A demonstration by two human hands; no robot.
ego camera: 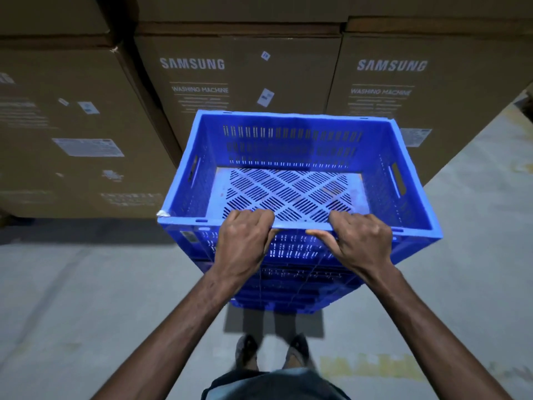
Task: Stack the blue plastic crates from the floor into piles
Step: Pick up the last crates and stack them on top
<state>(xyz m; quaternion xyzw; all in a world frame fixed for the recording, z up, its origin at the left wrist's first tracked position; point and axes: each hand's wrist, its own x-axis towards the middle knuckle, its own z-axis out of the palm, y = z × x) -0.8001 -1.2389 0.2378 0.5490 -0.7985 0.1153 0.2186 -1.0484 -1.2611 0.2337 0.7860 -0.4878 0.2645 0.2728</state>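
While both hands are on the near rim (302, 226), we should square up the top crate (288, 145) before letting go. Left hand (245, 238) and right hand (360, 241) each curl over that rim, fingers inside, close together near the middle. The crate is on top of the pile (288, 287) of blue crates, which stands on the floor (86, 298) just ahead of our shoes (248, 350). We can't tell if it's fully seated. Our call: match corners to the crate below, lower evenly, check for rocking, then release. A grip this narrow gives little control of twist, so we'd go slow or move out to the side slots (396, 180). Floor is flat grey concrete with a faded yellow mark (366, 368) near our feet. Big cardboard boxes (236, 82) stand close behind the pile, and the light is dim.
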